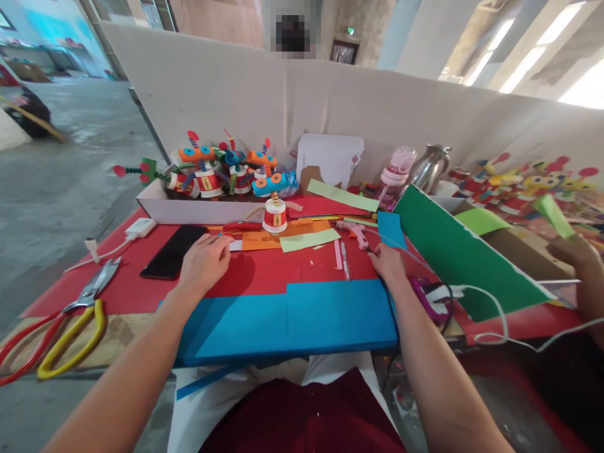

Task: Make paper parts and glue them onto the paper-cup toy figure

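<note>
My left hand (206,259) rests on the red table covering with curled fingers, its fingertips at a small white paper piece (235,245). Whether it grips that paper is hidden. My right hand (387,261) is closed beside the handle end of a pink hot glue gun (355,233), whose dark cord runs by the fingers; what they hold is unclear. A cup figure (274,215) with a blue tube head and pleated paper arms stands between my hands. Around it lie orange paper (259,240), a pale green strip (310,240) and a white pen (345,261).
Blue sheets (330,314) cover the table's front edge. At left are large scissors (89,296), a black phone (173,251) and a box (198,211) of several figures. A green board (467,258) leans at right, near a purple power strip (429,299) and another person's hand (573,251).
</note>
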`<state>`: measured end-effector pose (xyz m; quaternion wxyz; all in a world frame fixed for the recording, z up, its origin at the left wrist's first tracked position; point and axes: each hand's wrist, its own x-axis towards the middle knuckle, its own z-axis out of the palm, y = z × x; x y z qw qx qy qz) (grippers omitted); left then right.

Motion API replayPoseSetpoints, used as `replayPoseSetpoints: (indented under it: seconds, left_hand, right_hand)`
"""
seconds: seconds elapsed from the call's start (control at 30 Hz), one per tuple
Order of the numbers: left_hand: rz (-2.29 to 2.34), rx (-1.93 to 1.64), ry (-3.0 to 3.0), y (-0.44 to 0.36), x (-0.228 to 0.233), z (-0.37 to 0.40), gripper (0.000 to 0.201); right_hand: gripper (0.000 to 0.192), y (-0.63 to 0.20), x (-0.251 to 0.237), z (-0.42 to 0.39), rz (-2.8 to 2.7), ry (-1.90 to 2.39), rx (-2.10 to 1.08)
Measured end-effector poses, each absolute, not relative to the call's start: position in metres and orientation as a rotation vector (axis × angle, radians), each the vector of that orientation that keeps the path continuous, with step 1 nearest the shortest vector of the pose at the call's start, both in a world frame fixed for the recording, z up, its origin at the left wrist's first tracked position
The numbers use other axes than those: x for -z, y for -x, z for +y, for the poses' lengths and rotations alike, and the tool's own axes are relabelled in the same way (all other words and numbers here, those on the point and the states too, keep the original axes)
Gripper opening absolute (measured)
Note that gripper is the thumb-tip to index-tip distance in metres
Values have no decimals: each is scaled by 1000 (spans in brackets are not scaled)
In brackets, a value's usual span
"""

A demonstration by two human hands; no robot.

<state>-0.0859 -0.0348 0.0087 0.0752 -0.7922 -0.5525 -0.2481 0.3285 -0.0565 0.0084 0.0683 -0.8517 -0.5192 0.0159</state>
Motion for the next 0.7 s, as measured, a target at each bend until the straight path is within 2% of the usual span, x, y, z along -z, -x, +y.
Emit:
replayPoseSetpoints:
  seconds: [0.1,0.13,0.2,0.37,0.53,0.7]
  left_hand:
    - [-1684,665,2587,83,-9,-42,26]
    - [-1660,605,2697,80,-8,-44,25]
    - [-1577,473,2903,71,-8,-47,24]
    - [-1575,214,2963,48,-7,-42,23]
    - [-1660,96,2982,44,-6,-33,21]
    - [-1634,235,3045,46,-6,-28,39]
  right_hand:
    - [30,-316,-18,-65,-1547,2460,79]
    - [27,-305,-22,-67,-1568,2358,93]
    - [19,-275,-26,-68,-1701,2064,-38]
    - [22,-187,-18,-50,-1990,1563,-352]
    - [24,-148,4,-21,-1856,1425,-384]
    - [24,-155,15,-11,-1883,1368,-404]
